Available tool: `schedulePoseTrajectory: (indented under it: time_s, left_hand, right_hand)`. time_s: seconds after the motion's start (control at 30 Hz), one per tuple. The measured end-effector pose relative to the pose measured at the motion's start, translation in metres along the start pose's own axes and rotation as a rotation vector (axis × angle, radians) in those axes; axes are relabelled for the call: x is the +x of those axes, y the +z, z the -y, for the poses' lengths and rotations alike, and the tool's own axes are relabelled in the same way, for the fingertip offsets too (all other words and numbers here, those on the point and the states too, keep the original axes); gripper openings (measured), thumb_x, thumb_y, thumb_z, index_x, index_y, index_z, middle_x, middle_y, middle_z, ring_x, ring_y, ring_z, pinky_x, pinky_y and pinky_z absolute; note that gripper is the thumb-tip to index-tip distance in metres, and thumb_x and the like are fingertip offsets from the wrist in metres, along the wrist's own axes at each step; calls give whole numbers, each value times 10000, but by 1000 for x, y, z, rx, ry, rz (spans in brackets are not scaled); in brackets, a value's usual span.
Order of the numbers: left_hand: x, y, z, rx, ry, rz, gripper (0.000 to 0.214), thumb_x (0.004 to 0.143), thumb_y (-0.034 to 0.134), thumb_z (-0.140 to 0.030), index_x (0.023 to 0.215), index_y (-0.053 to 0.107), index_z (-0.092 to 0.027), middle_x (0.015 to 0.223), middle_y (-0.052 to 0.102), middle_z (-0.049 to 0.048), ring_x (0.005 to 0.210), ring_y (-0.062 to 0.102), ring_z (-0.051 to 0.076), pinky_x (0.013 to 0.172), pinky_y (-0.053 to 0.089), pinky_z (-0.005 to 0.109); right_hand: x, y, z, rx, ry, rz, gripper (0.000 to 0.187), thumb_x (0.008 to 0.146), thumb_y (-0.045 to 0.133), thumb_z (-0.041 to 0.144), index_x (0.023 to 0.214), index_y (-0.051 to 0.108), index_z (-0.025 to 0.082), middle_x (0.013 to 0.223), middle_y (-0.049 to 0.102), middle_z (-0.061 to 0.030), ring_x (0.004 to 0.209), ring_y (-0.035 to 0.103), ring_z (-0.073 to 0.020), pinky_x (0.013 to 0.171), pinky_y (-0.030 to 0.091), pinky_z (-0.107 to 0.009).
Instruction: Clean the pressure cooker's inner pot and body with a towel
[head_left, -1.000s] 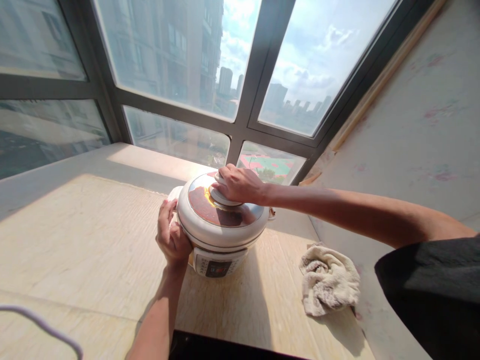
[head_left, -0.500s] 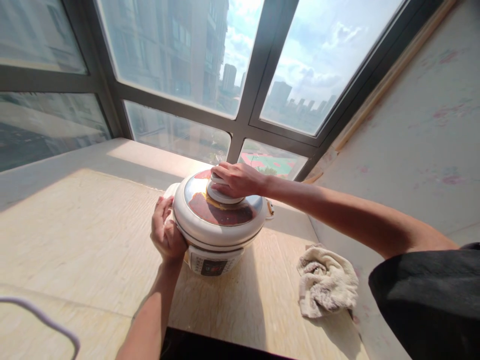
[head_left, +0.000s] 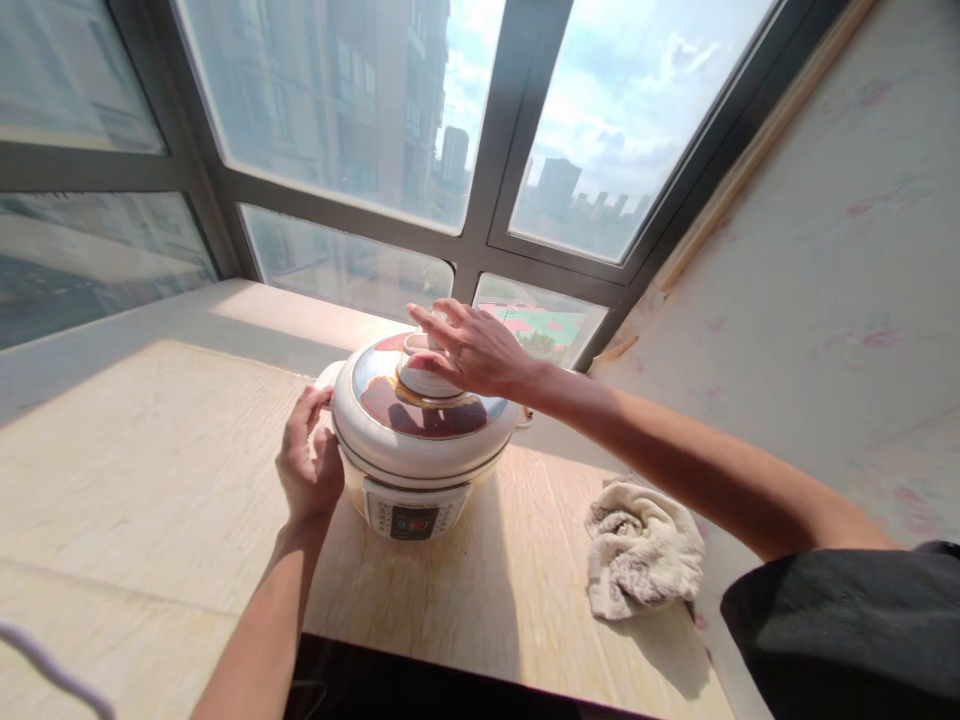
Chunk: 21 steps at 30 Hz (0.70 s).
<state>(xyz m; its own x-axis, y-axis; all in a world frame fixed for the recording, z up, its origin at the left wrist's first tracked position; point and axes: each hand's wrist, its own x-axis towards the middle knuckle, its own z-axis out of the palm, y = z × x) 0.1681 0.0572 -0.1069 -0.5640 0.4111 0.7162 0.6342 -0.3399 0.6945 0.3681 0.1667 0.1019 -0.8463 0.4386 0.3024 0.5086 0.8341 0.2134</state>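
Observation:
A white electric cooker [head_left: 420, 470] with a dark front display stands upright on the pale wood-grain surface. Its domed lid [head_left: 352, 420], patterned in dark red and silver, is seated on top. My left hand [head_left: 311, 455] is at the cooker's left side, its fingers curled at the white side handle [head_left: 330, 375]; part of that grip is hidden. Over the lid's round knob [head_left: 431, 380] is my right hand [head_left: 480, 350], fingers spread and lifted, the thumb close beside the knob. Whether the thumb touches the knob I cannot tell.
A crumpled beige cloth [head_left: 645, 550] lies to the right, close to the flowered wall [head_left: 825, 300]. Behind the cooker rise window panes in dark frames [head_left: 480, 235]. A pale cord [head_left: 56, 675] runs across the lower left corner.
My right hand has loosened from the lid knob, its fingers now raised and spread. My left hand stays at the cooker's side, its grip looser. The whole view has shifted slightly.

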Motion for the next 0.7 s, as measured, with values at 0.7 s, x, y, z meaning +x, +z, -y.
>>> schedulePoseTrajectory:
  time_s: [0.7]
  left_hand:
    - [-165,51,-150,-177,91,579,240,956,549,-171,1092,735,-239,1023,789,63,959,758,227,839,641,386]
  right_hand:
    - [-327,158,62,691,848,-264,299,988,480,291,1197,683,219,1154,756,-122,1081,729,-264,948,609,-444]
